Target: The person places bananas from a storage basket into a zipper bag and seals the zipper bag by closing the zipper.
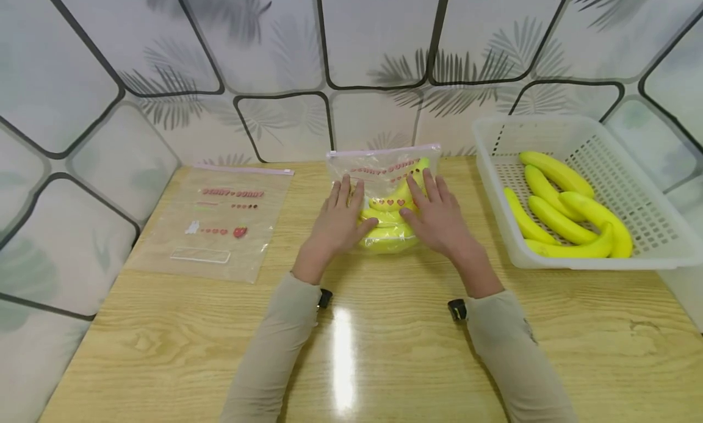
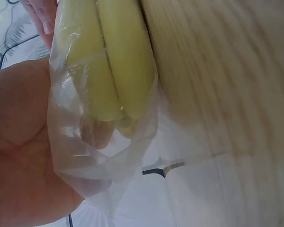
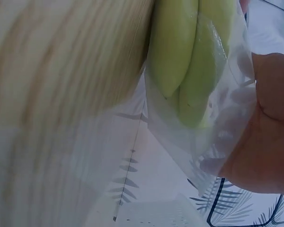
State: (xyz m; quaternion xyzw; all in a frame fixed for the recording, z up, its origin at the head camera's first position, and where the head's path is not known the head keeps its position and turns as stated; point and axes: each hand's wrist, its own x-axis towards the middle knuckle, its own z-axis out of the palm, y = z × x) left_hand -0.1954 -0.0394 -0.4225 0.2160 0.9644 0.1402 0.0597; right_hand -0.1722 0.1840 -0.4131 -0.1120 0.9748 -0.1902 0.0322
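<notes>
A clear zip bag (image 1: 384, 160) with pink print lies at the table's middle, yellow bananas (image 1: 384, 238) inside it. On its left side rests my left hand (image 1: 337, 221), fingers spread and fairly straight. My right hand (image 1: 439, 221) rests on the right side the same way. In the left wrist view the bananas (image 2: 125, 56) show through the plastic beside the left palm (image 2: 23, 142). The right wrist view has banana ends (image 3: 173, 47) in the bag, with the right palm (image 3: 270, 127) against the plastic.
Another zip bag (image 1: 209, 221) lies flat at the left of the wooden table (image 1: 384, 350). At the right stands a white perforated basket (image 1: 648, 227) with several bananas (image 1: 566, 221) in it. A patterned cloth (image 1: 379, 38) hangs behind the table.
</notes>
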